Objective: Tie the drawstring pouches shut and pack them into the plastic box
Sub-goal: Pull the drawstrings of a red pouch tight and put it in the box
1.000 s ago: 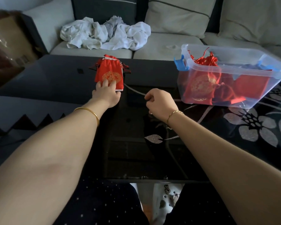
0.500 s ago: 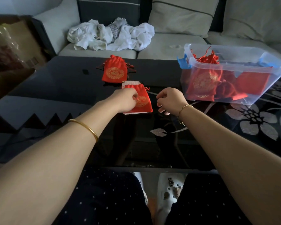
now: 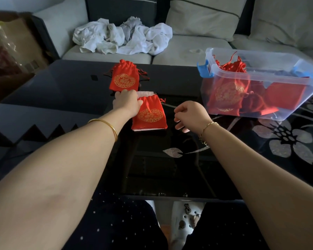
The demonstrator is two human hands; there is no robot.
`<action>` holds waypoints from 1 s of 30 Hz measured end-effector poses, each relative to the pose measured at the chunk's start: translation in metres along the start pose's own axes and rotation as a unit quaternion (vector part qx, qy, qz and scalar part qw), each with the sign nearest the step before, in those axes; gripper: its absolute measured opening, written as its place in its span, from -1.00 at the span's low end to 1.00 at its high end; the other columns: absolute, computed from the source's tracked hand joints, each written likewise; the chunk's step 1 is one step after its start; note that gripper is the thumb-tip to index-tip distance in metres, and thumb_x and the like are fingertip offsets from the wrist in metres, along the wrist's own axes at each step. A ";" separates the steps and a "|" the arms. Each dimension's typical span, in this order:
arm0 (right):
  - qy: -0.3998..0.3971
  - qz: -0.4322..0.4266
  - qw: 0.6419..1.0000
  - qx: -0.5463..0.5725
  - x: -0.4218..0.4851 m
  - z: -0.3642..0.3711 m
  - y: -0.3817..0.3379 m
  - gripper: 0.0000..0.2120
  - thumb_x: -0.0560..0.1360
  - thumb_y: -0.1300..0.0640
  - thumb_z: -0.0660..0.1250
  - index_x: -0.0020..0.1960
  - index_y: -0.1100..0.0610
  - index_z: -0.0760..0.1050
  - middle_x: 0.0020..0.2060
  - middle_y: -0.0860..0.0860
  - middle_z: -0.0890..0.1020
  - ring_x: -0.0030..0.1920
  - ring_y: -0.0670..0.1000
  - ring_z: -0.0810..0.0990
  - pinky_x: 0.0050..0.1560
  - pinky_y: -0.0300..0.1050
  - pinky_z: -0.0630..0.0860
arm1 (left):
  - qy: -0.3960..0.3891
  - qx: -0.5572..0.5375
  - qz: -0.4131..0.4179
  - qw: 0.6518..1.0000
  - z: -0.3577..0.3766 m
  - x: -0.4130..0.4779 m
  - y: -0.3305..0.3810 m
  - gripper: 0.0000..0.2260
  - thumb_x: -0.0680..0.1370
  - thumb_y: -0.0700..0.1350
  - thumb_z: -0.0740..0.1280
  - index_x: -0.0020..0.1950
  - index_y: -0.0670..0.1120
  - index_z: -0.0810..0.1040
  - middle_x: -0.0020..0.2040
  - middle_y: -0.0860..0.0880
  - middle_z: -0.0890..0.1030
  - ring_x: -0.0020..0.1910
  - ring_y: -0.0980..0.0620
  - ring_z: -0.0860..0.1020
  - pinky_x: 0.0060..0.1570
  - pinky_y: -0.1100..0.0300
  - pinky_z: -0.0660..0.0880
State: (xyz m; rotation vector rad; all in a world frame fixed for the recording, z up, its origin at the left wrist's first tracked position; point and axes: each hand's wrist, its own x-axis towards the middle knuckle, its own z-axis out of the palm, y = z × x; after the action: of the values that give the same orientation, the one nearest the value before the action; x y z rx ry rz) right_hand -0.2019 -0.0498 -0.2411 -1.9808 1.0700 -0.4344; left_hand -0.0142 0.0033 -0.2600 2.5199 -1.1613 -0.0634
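Likely soft, light and slippery, the near pouch (image 3: 149, 114) wants gripping at its gathered neck; the left hand (image 3: 127, 102) curls its fingers there; the right hand (image 3: 190, 116) hovers loosely curled, seemingly empty

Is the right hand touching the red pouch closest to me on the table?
Apart. The head view shows a strip of dark table between the right hand and the right edge of the near pouch; only the left hand lies on that pouch.
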 end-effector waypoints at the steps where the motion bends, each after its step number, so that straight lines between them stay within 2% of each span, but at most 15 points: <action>1: 0.002 -0.002 1.000 0.001 0.001 0.000 0.000 -0.80 0.52 0.31 0.16 0.09 0.20 0.48 -0.11 0.11 0.60 -0.33 -0.01 0.63 -0.18 0.01 0.62 | 0.003 -0.004 0.001 1.000 0.001 0.000 0.001 -0.76 0.60 -0.05 0.22 0.19 -0.07 0.56 0.21 -0.15 0.52 0.25 -0.24 0.36 0.14 -0.09 0.38; 5: 0.012 -0.002 1.000 0.010 0.003 -0.001 0.001 -0.80 0.51 0.31 0.17 0.10 0.20 0.47 -0.09 0.12 0.60 -0.35 -0.01 0.63 -0.24 -0.03 0.61 | 0.054 -0.060 0.035 0.996 -0.010 -0.008 0.012 -0.85 0.55 -0.17 0.23 -0.09 -0.13 0.60 0.00 -0.09 0.63 0.07 -0.17 0.52 0.05 -0.06 0.47; 8: 0.053 0.000 0.998 0.031 0.003 -0.007 -0.001 -0.67 0.49 0.29 0.23 0.25 0.22 0.41 -0.03 0.13 0.57 -0.21 0.09 0.65 -0.21 0.03 0.62 | 0.064 -0.163 0.126 0.976 -0.035 -0.024 0.032 -0.89 0.55 -0.20 0.26 -0.07 -0.16 0.57 -0.04 0.00 0.61 -0.03 0.00 0.54 0.02 0.07 0.48; 10: 0.087 -0.014 0.995 0.052 0.002 -0.015 -0.003 -0.55 0.46 0.22 0.29 0.33 0.19 0.34 0.01 0.08 0.54 -0.07 0.09 0.62 -0.09 0.05 0.62 | 0.051 -0.213 0.187 0.958 -0.054 -0.039 0.047 -0.92 0.53 -0.20 0.29 -0.07 -0.14 0.59 -0.09 0.07 0.58 -0.07 0.10 0.53 -0.02 0.21 0.45; 12: 0.104 -0.038 0.991 0.076 -0.002 -0.026 -0.007 -0.58 0.40 0.15 0.31 0.25 0.12 0.39 0.03 0.05 0.53 0.01 0.03 0.55 -0.02 -0.02 0.57 | 0.035 -0.253 0.222 0.941 -0.069 -0.054 0.061 -0.93 0.51 -0.20 0.32 -0.08 -0.10 0.59 -0.16 0.11 0.57 -0.14 0.17 0.52 -0.06 0.29 0.45; 13: 0.107 -0.046 0.989 0.091 -0.003 -0.030 -0.008 -0.70 0.39 0.13 0.29 0.12 0.07 0.44 -0.01 0.03 0.56 -0.01 0.00 0.55 -0.02 -0.05 0.55 | 0.028 -0.273 0.229 0.934 -0.074 -0.060 0.065 -0.94 0.51 -0.21 0.33 -0.08 -0.09 0.60 -0.19 0.13 0.56 -0.19 0.21 0.51 -0.09 0.31 0.45; 16: 0.112 -0.032 0.983 0.144 -0.014 -0.045 -0.010 -0.82 0.49 0.23 0.24 0.02 0.09 0.56 -0.15 0.02 0.62 -0.16 -0.05 0.57 -0.16 -0.13 0.54 | 0.032 -0.327 0.229 0.916 -0.085 -0.072 0.076 -0.93 0.50 -0.25 0.34 -0.07 -0.12 0.60 -0.20 0.14 0.56 -0.22 0.24 0.51 -0.10 0.36 0.48; 19: 0.095 -0.032 0.983 0.151 -0.020 -0.053 -0.004 -0.82 0.53 0.24 0.23 0.09 0.20 0.54 -0.11 0.10 0.65 -0.17 0.02 0.62 -0.26 -0.17 0.53 | 0.028 -0.359 0.218 0.907 -0.086 -0.078 0.077 -0.92 0.49 -0.25 0.35 -0.06 -0.13 0.61 -0.17 0.12 0.58 -0.18 0.22 0.53 -0.08 0.38 0.49; 21: 0.084 -0.033 0.983 0.157 -0.022 -0.054 -0.002 -0.84 0.55 0.24 0.22 0.09 0.21 0.50 -0.15 0.06 0.64 -0.22 -0.03 0.62 -0.26 -0.18 0.54 | 0.012 -0.368 0.208 0.906 -0.081 -0.080 0.073 -0.92 0.49 -0.25 0.36 -0.06 -0.10 0.60 -0.14 0.08 0.60 -0.13 0.18 0.56 -0.06 0.35 0.51; 25: 0.078 -0.037 0.981 0.174 -0.023 -0.056 0.001 -0.89 0.57 0.25 0.19 0.05 0.21 0.46 -0.20 0.05 0.61 -0.28 -0.05 0.60 -0.35 -0.25 0.53 | 0.006 -0.367 0.185 0.912 -0.072 -0.079 0.062 -0.87 0.50 -0.27 0.34 -0.04 -0.07 0.57 -0.11 0.06 0.59 -0.10 0.12 0.58 -0.03 0.31 0.53; 30: 0.132 -0.075 0.983 0.103 -0.021 -0.056 0.000 -0.89 0.55 0.28 0.21 -0.02 0.20 0.52 -0.26 0.07 0.63 -0.31 -0.02 0.62 -0.33 -0.24 0.56 | 0.007 -0.315 0.152 0.937 -0.063 -0.074 0.049 -0.80 0.50 -0.35 0.30 0.05 -0.12 0.56 -0.16 0.08 0.55 -0.21 0.20 0.55 -0.10 0.37 0.51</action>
State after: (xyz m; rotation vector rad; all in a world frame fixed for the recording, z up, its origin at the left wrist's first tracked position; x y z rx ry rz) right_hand -0.2484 -0.0607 -0.2056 -1.8597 0.9926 -0.8745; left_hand -0.0866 0.0480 -0.1925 1.7654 -1.2640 -0.2881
